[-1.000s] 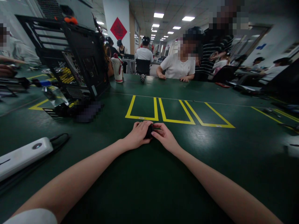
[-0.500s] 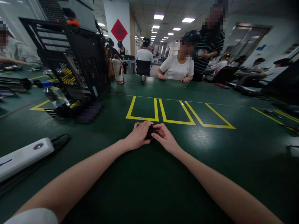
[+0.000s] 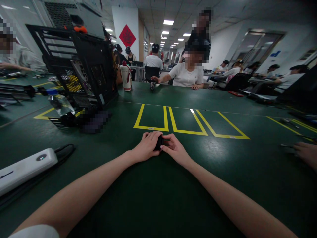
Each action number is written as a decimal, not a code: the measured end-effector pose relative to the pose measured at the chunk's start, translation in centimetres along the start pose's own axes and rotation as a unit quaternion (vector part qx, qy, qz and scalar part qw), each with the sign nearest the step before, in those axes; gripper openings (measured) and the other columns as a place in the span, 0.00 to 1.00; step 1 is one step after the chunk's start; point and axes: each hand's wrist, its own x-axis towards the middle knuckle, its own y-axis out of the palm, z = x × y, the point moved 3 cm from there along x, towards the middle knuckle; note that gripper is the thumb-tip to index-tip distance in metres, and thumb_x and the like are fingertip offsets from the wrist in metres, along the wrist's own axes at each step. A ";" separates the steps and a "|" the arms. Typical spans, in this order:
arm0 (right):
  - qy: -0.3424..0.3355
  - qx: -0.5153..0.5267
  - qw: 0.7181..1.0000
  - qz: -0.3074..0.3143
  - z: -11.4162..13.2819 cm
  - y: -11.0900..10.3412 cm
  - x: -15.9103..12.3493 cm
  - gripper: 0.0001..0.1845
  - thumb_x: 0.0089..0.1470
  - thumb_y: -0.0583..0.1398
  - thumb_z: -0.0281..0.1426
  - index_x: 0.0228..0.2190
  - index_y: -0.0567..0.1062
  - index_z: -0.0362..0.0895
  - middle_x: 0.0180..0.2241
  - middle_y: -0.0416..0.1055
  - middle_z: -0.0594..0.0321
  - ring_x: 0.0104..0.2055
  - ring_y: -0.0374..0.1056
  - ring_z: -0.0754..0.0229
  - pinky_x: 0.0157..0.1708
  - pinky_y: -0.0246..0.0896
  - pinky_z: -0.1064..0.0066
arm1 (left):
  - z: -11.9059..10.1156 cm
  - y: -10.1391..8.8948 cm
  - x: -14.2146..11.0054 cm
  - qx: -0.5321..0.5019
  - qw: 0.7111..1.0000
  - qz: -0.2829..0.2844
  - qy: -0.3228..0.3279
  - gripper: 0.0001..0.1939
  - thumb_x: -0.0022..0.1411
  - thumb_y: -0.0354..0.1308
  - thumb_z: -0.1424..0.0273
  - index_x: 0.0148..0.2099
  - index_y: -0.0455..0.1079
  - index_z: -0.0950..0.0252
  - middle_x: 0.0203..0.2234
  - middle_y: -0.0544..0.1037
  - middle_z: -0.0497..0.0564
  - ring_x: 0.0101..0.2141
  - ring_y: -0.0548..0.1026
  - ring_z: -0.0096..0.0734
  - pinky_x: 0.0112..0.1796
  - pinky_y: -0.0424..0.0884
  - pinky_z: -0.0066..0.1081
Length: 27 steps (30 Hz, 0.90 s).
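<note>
My left hand (image 3: 146, 145) and my right hand (image 3: 174, 149) meet on the green table (image 3: 158, 185), just in front of three yellow taped rectangles (image 3: 151, 118). Both hands are curled around a small black object (image 3: 158, 142) held between them. Most of that object is hidden by my fingers, so its shape is unclear. Both forearms lie stretched across the table toward it.
A black computer case (image 3: 81, 66) stands at the left with a plastic bottle (image 3: 58, 103) beside it. A white power strip (image 3: 23, 167) lies at the near left. A white cup (image 3: 126, 76) stands farther back. A person in white (image 3: 188, 74) sits opposite. Another person's hand (image 3: 305, 152) rests at the right edge.
My hands stay together on the black object. The standing person behind has moved left, the seated person has reached an arm out, and a hand has appeared at the right edge.
</note>
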 end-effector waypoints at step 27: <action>-0.009 0.013 1.000 0.000 0.0 -0.1 0.1 0.15 0.48 0.60 0.28 0.39 0.65 0.48 0.42 0.65 0.63 0.46 0.66 0.58 0.46 0.64 0.60 | -0.1 -0.3 0.0 -0.001 1.000 0.010 0.001 0.30 0.55 0.56 0.69 0.57 0.46 0.63 0.52 0.62 0.58 0.52 0.62 0.43 0.52 0.54 0.46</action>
